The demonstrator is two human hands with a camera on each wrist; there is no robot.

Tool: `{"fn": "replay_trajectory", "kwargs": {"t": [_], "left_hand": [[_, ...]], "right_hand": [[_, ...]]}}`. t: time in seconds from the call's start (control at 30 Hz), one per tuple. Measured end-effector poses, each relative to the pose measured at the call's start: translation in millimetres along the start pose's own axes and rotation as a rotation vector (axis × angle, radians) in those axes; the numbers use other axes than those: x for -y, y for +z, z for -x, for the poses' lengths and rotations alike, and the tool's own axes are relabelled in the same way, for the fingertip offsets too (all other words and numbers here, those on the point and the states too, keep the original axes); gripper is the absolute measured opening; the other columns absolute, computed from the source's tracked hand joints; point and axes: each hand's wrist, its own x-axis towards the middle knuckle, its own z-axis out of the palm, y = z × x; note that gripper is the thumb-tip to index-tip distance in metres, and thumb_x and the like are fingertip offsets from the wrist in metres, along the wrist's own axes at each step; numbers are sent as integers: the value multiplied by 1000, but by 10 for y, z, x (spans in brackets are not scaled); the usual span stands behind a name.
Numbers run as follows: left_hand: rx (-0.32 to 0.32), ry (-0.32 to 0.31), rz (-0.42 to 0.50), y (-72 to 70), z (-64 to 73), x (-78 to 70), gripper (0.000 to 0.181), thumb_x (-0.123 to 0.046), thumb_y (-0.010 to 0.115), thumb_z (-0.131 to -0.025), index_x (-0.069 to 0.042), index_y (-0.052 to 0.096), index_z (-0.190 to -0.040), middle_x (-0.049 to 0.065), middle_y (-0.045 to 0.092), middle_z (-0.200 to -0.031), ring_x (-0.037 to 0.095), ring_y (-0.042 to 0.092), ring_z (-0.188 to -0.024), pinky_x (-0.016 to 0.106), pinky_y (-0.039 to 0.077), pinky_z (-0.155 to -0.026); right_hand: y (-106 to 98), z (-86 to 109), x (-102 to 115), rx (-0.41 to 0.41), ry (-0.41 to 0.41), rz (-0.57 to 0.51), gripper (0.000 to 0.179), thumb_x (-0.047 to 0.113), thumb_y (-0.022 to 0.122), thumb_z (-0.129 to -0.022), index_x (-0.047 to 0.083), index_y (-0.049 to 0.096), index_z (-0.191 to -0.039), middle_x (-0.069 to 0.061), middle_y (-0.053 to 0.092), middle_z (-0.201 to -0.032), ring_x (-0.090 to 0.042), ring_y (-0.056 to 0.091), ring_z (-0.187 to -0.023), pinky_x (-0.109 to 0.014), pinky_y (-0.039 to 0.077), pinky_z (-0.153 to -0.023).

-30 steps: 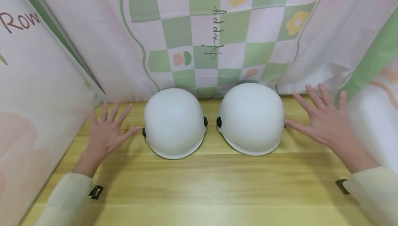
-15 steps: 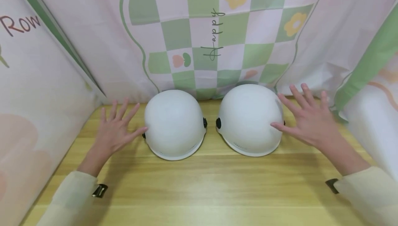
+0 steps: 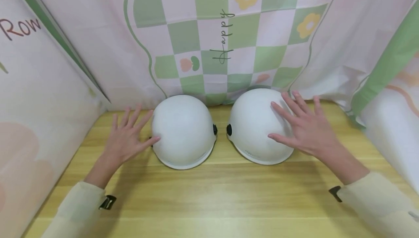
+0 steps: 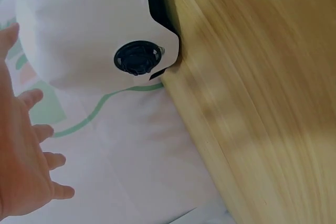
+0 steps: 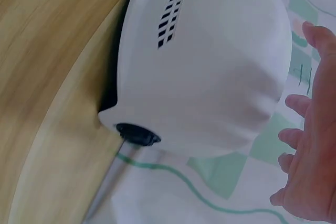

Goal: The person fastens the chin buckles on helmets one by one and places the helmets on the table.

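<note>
Two white helmets stand dome up, side by side on a wooden table. My left hand [image 3: 125, 141], fingers spread, hovers by the outer side of the left helmet [image 3: 183, 132], its thumb overlapping the dome in the head view. The left wrist view shows a gap between that hand and the shell, with a black round side knob [image 4: 138, 57] low on it. Above the right helmet [image 3: 253, 125], my right hand [image 3: 309, 132] has its fingers spread and covers part of the dome's right side. In the right wrist view, slotted vents [image 5: 172, 15] show on this shell, and the fingers look apart from it.
Behind the helmets hangs a green and white checked cloth [image 3: 214, 63] with flowers and lettering. Fabric also walls the left [image 3: 42, 85] and right sides. The wooden table top [image 3: 209, 198] stretches in front of the helmets. Dark clips [image 3: 108, 202] sit at both cuffs.
My right hand has moved left, from beside the right helmet to over its right side. The left hand has shifted slightly right toward the left helmet. Both helmets stay in place.
</note>
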Motion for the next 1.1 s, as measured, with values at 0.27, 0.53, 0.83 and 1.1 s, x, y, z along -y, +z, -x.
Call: {"fn": "replay_trajectory", "kwargs": {"t": [0.27,0.53,0.83,1.1], "left_hand": [[-10,26,21,0,-19,-48,88,-72,55,-94,-25,31,-165,12,9,-173,44,7,-157,75,6,-118],[-45,71,62,12,-35,-95,88,-68,60,-93,-23,33,-164,15,15,-172,45,14,-156,75,15,-117],[-79,79,131,40,11,-75,87,-61,65,-93,-20,35,-163,18,22,-170,45,24,-153,74,26,-113],[-70,39,239,24,21,-58,80,-49,68,-97,-14,37,-161,23,29,-165,50,34,-146,78,34,-104]], "right_hand": [[17,-148,168,-39,-69,-57,90,71,64,-86,20,44,-159,-16,33,-166,-37,19,-156,-72,16,-118],[35,-313,406,-30,-137,-147,88,60,69,-89,19,40,-161,-15,31,-167,-37,26,-155,-62,18,-123],[31,-438,697,48,-68,-435,80,48,73,-94,22,39,-161,-7,30,-169,-32,29,-154,-62,33,-116],[78,-577,922,115,-23,-642,75,41,74,-96,16,43,-159,-11,38,-164,-38,37,-149,-63,34,-115]]}}
